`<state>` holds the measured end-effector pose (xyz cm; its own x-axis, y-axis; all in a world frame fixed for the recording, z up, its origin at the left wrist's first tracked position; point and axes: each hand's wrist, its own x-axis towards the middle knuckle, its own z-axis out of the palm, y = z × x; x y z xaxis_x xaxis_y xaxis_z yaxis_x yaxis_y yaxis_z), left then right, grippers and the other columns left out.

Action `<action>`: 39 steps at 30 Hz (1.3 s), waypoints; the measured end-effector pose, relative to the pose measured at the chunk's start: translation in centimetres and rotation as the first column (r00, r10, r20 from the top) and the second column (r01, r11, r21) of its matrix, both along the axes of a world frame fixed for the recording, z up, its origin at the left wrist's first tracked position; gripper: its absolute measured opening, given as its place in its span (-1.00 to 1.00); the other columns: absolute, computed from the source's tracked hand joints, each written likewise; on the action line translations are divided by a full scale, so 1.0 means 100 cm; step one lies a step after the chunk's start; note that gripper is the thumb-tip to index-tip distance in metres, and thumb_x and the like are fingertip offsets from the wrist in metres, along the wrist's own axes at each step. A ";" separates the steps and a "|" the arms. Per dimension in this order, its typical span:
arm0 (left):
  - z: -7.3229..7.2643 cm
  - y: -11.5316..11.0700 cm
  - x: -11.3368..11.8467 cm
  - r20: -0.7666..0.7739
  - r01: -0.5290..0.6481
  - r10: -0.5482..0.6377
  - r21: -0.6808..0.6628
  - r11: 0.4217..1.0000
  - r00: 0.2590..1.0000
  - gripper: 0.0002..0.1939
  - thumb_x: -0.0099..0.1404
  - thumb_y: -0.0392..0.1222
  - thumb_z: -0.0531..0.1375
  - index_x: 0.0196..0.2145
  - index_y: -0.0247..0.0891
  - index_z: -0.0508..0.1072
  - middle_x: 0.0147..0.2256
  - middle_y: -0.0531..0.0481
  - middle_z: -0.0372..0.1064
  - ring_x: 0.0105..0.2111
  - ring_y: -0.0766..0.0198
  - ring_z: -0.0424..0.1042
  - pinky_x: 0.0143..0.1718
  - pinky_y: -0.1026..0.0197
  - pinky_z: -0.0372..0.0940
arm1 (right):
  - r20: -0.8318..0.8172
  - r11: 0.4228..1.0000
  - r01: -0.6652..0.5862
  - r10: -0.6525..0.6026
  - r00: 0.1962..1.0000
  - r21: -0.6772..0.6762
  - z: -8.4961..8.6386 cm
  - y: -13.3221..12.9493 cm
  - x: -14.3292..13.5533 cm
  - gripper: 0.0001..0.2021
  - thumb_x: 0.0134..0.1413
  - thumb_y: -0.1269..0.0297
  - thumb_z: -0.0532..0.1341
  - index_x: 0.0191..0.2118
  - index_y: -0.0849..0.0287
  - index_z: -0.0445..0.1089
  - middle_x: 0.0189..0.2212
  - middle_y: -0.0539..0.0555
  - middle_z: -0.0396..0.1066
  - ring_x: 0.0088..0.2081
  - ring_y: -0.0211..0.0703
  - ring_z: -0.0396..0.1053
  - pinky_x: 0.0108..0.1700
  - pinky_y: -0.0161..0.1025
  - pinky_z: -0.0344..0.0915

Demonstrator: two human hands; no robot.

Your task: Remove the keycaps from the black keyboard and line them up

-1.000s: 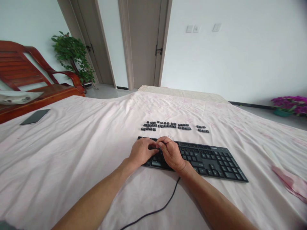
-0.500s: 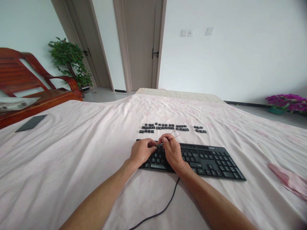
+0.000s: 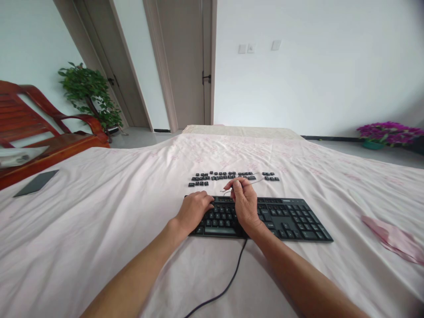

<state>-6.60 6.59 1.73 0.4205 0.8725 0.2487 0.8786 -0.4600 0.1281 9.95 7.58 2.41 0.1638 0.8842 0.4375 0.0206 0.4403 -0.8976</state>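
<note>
The black keyboard [image 3: 281, 223] lies on the pale pink cloth in front of me. My left hand [image 3: 196, 208] rests over its upper left keys, fingers lightly bent and fingertips on the keys; nothing shows in its grasp. My right hand [image 3: 245, 198] is raised over the middle of the keyboard, closed on a thin wire keycap puller [image 3: 226, 191]. The puller's prongs point left towards my left hand, and its loop sticks out to the right. Beyond the keyboard lie loose black keycaps [image 3: 201, 178] in short rows. My right hand hides some central keys.
A black cable [image 3: 228, 288] runs from the keyboard towards me. On the cloth [image 3: 109, 212] lie a dark flat device [image 3: 37, 183] at left and a folded pink cloth [image 3: 394, 238] at right. A wooden bench [image 3: 49, 132] stands at the far left.
My hands were together at the keyboard's upper left. The right hand has drawn away rightward and up with the puller, while the left has lowered onto the keys. The view has shifted slightly.
</note>
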 end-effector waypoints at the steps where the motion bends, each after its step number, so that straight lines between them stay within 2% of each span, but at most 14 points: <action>1: 0.001 0.001 -0.001 -0.036 0.023 -0.023 -0.001 1.000 0.999 -0.82 0.30 -0.18 0.18 -0.16 -0.18 0.52 -0.28 -0.03 0.45 -0.22 0.18 0.43 -0.19 0.20 0.28 | 0.000 1.000 0.001 -0.001 1.000 -0.009 0.002 0.000 0.002 -0.77 0.29 0.17 0.03 -0.34 0.13 0.29 -0.43 0.00 0.38 -0.52 -0.28 0.14 -0.45 -0.29 0.13; 6: 0.008 0.004 -0.003 -0.173 0.100 -0.096 0.018 0.995 0.980 -0.83 0.32 -0.20 0.15 -0.20 -0.25 0.52 -0.32 -0.07 0.44 -0.25 0.15 0.43 -0.20 0.17 0.29 | 0.032 0.998 -0.025 0.027 0.999 -0.056 0.002 0.003 0.010 -0.76 0.28 0.16 0.03 -0.36 0.14 0.29 -0.45 -0.01 0.38 -0.53 -0.29 0.14 -0.46 -0.30 0.13; 11: 0.008 0.014 -0.009 -0.030 0.029 -0.029 -0.010 1.000 0.999 -0.71 0.40 -0.12 0.03 -0.26 -0.20 0.55 -0.32 -0.04 0.46 -0.27 0.23 0.43 -0.23 0.24 0.27 | 0.079 0.992 -0.067 0.076 0.994 -0.111 0.000 0.003 0.018 -0.77 0.26 0.14 0.05 -0.34 0.15 0.30 -0.46 0.01 0.42 -0.54 -0.27 0.17 -0.46 -0.30 0.14; 14: 0.006 0.022 -0.011 0.033 0.011 -0.009 -0.041 0.999 0.999 -0.77 0.36 -0.10 0.10 -0.23 -0.14 0.55 -0.28 0.00 0.48 -0.23 0.23 0.44 -0.22 0.26 0.25 | 0.102 0.990 -0.077 0.089 0.991 -0.121 -0.002 0.002 0.023 -0.75 0.25 0.11 0.05 -0.34 0.15 0.30 -0.45 0.02 0.43 -0.54 -0.27 0.18 -0.46 -0.30 0.16; 19: 0.002 0.024 -0.005 0.112 -0.010 0.011 -0.013 1.000 0.994 -0.83 0.31 -0.16 0.16 -0.17 -0.10 0.53 -0.21 0.04 0.46 -0.22 0.26 0.44 -0.22 0.27 0.25 | 0.110 0.990 -0.051 0.066 0.992 -0.135 -0.009 0.000 0.028 -0.75 0.24 0.10 0.06 -0.34 0.15 0.30 -0.47 0.00 0.41 -0.54 -0.27 0.17 -0.45 -0.30 0.16; 27: 0.004 0.019 -0.005 0.008 0.139 -0.139 -0.006 0.990 0.990 -0.81 0.32 -0.21 0.16 -0.13 -0.16 0.51 -0.22 0.00 0.47 -0.16 0.22 0.42 -0.13 0.25 0.27 | 0.079 0.990 -0.032 0.043 0.996 -0.135 -0.014 0.001 0.030 -0.75 0.25 0.10 0.06 -0.34 0.15 0.30 -0.47 0.00 0.41 -0.54 -0.28 0.17 -0.44 -0.30 0.16; 39: 0.001 0.039 -0.012 0.161 0.149 -0.130 -0.112 0.982 0.978 -0.82 0.27 -0.09 0.22 -0.22 -0.16 0.55 -0.25 0.02 0.46 -0.22 0.25 0.42 -0.15 0.27 0.27 | 0.080 0.990 -0.038 0.049 0.996 -0.134 -0.014 0.000 0.030 -0.75 0.25 0.10 0.06 -0.34 0.14 0.30 -0.48 -0.01 0.42 -0.55 -0.27 0.18 -0.45 -0.29 0.17</action>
